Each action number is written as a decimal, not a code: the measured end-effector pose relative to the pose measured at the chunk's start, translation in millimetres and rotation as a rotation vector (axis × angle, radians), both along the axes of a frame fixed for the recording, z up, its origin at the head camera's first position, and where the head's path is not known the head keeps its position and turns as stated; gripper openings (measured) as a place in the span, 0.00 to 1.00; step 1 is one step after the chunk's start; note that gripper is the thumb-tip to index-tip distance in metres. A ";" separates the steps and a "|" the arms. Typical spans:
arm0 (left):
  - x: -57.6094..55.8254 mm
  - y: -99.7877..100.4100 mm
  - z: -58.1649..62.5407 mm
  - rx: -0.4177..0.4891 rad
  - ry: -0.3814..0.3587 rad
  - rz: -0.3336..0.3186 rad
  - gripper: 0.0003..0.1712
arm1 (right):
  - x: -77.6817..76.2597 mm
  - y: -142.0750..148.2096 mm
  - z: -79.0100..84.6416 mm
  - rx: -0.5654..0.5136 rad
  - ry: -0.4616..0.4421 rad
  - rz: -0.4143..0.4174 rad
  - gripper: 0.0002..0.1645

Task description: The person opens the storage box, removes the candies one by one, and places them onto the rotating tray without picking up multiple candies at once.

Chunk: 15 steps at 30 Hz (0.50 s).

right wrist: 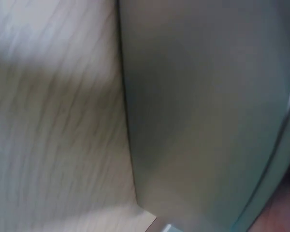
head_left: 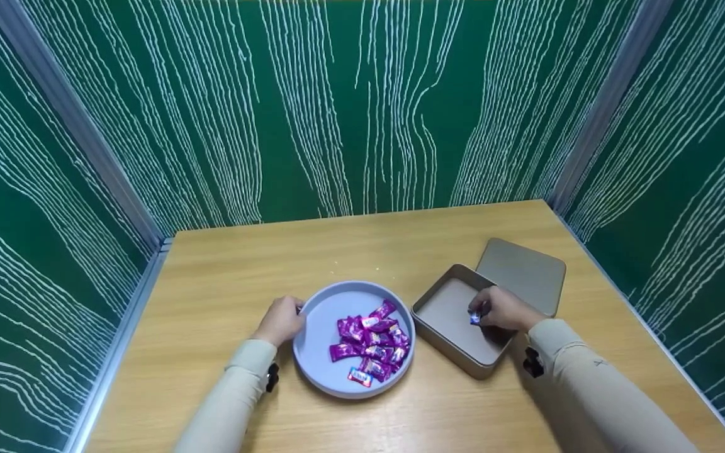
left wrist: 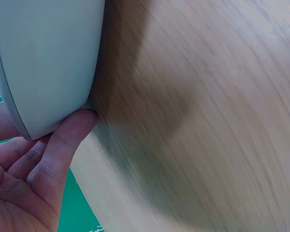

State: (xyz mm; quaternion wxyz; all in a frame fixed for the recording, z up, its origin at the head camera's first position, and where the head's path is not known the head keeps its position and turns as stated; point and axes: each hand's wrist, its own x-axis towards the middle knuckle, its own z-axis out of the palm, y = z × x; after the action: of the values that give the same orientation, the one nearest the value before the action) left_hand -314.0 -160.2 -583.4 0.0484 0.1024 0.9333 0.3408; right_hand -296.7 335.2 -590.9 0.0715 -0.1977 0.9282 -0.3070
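A round pale plate with a raised rim (head_left: 320, 327) holds a pile of purple-wrapped candies (head_left: 376, 340) and one red-and-blue wrapped candy (head_left: 360, 377). My left hand (head_left: 282, 319) grips the plate's left edge. In the left wrist view, fingers (left wrist: 70, 130) touch the underside of its outer wall. Inside the square metal tin (head_left: 443, 305), to the right of the plate, my right hand (head_left: 505, 308) pinches a small blue-and-white wrapped candy (head_left: 475, 318). The right wrist view is mostly the tin's outer wall (right wrist: 198, 96); most of that hand is hidden there.
The tin's lid (head_left: 523, 270) lies on the wooden table (head_left: 236, 270) behind the tin, against its far right side. Green panels with white streaks (head_left: 387, 113) enclose the table at the back and both sides. A few tiny crumbs lie behind the plate.
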 end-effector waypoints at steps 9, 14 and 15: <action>1.8 0.7 1.8 -0.005 0.000 0.004 0.17 | -5.5 1.7 -4.6 0.007 -0.021 0.039 0.11; 1.5 1.8 2.9 -0.032 0.008 0.014 0.18 | -6.8 1.7 -4.5 0.029 -0.022 0.034 0.06; 1.4 1.7 2.8 -0.034 0.008 0.015 0.18 | -6.9 1.6 -4.5 0.033 -0.019 0.036 0.06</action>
State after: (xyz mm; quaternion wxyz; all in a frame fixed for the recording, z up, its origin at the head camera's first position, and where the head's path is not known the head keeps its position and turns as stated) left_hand -312.6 -158.5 -580.6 0.0440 0.0957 0.9399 0.3247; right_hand -303.7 336.8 -595.4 0.0891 -0.2100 0.9288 -0.2922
